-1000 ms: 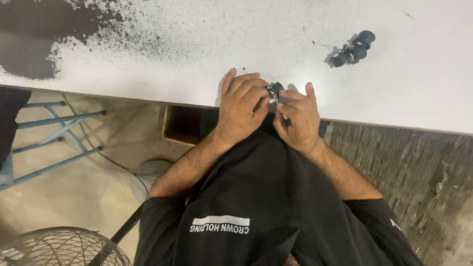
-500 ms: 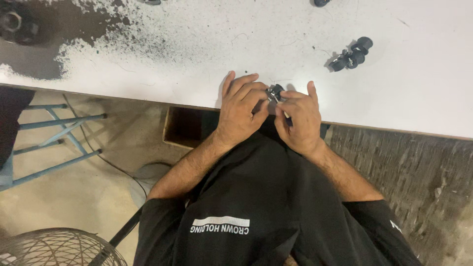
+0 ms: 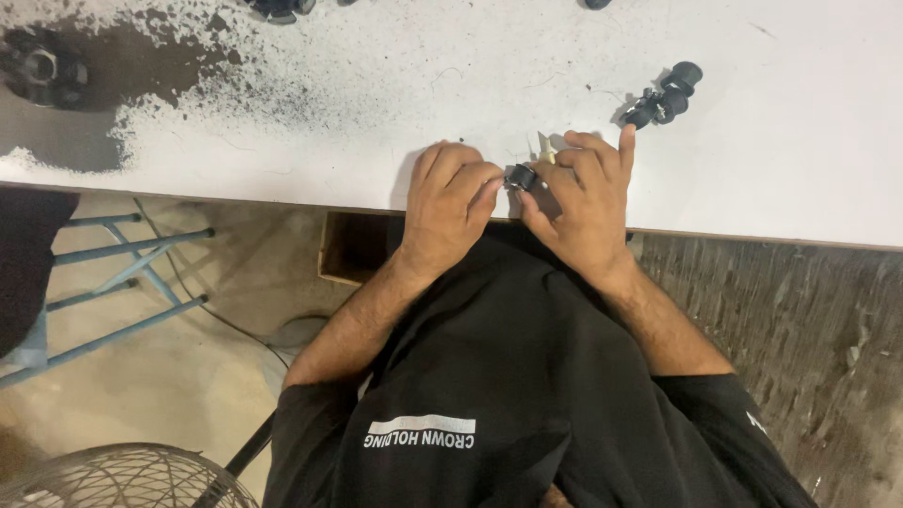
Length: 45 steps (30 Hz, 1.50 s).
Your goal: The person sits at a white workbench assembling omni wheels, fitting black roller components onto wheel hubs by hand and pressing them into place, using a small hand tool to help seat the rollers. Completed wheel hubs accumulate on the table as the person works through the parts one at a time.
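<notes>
The small black part (image 3: pixel 523 176) sits pinched between my 2 hands, just above the near edge of the white table (image 3: pixel 800 160). My left hand (image 3: pixel 453 209) curls its fingers down onto the part from the left, thumb tucked in toward it; my right hand (image 3: pixel 583 202) closes on it from the right, with the index finger sticking straight up off the grip. A pale yellowish tip (image 3: pixel 546 146) pokes up between my right fingers; I cannot tell what it belongs to. Both wrists hang past the table edge, over my black shirt (image 3: pixel 489 376).

Up and to the right, well apart from my hands, lies a cluster of black parts (image 3: pixel 663 97) on bare white surface, with open room all around it. To the far left the tabletop is spattered with black paint (image 3: pixel 85 122), and a dark round piece (image 3: pixel 42 68) rests there. Below the edge, left of me, stand a blue metal frame (image 3: pixel 113 273) and a wire fan guard (image 3: pixel 122 480).
</notes>
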Each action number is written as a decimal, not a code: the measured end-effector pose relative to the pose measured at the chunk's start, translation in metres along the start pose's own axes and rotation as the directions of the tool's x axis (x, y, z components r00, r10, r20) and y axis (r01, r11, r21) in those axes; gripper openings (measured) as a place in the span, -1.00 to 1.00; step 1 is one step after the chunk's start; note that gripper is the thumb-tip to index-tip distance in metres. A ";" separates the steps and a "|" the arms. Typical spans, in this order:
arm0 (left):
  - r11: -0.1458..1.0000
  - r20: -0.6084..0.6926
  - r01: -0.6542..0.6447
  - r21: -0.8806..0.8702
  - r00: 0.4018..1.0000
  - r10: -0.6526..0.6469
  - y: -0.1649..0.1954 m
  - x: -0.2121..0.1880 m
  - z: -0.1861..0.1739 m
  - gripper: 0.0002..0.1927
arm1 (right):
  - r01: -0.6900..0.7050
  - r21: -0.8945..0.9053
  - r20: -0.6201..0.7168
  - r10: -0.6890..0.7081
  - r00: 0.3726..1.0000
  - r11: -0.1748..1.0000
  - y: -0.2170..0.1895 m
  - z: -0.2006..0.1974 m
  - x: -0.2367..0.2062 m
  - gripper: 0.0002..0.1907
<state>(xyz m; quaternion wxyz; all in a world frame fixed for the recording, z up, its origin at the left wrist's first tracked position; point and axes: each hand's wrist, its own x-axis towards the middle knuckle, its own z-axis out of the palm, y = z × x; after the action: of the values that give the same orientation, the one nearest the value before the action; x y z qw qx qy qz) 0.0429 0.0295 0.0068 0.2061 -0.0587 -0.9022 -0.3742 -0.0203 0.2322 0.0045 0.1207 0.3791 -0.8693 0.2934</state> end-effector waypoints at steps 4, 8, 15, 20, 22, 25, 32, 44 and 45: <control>0.996 0.034 -0.089 -0.013 0.995 0.090 0.001 0.010 -0.004 -0.83 | -0.007 0.018 -0.020 0.008 1.000 1.000 0.003 0.002 -0.001 -0.61; 0.969 0.053 -0.200 0.143 0.980 0.194 0.003 0.010 -0.009 -0.81 | -0.008 0.024 -0.037 0.009 0.999 1.000 0.005 0.003 -0.002 -0.63; 0.952 0.026 -0.263 0.155 0.965 0.262 0.015 0.014 -0.003 -0.84 | 0.037 0.035 0.019 -0.038 0.999 0.999 0.007 0.001 -0.001 -0.63; 0.999 0.070 0.006 -0.051 0.998 -0.003 0.012 0.021 -0.007 -0.85 | 0.028 0.050 0.015 -0.029 0.999 0.998 0.004 -0.002 0.000 -0.63; 0.997 0.110 0.039 -0.067 0.993 -0.032 0.009 0.019 -0.011 -0.85 | 0.007 0.047 0.014 -0.008 1.000 0.999 0.003 -0.003 0.000 -0.63; 0.975 0.202 0.183 -0.128 0.967 -0.155 0.008 0.013 -0.007 -0.84 | -0.034 0.061 0.032 0.032 0.999 0.998 0.003 -0.004 -0.003 -0.62; 0.964 0.082 0.148 -0.222 0.988 -0.133 0.011 0.007 0.013 -0.78 | 0.053 0.250 -0.173 -0.010 0.985 0.967 -0.002 0.007 -0.022 -0.72; 0.945 0.026 0.162 -0.285 0.987 -0.162 0.012 -0.001 0.026 -0.80 | 0.072 0.284 -0.183 -0.020 0.983 0.956 0.000 0.025 -0.032 -0.66; 0.944 0.029 0.161 -0.289 0.987 -0.160 0.011 -0.001 0.026 -0.81 | 0.070 0.298 -0.193 -0.012 0.981 0.952 -0.001 0.025 -0.033 -0.66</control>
<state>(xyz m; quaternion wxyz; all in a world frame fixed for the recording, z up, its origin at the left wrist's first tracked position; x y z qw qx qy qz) 0.0383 0.0560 -0.0032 0.1619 -0.0156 -0.8398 -0.5180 0.0029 0.2358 -0.0295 0.1491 0.3814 -0.7904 0.4555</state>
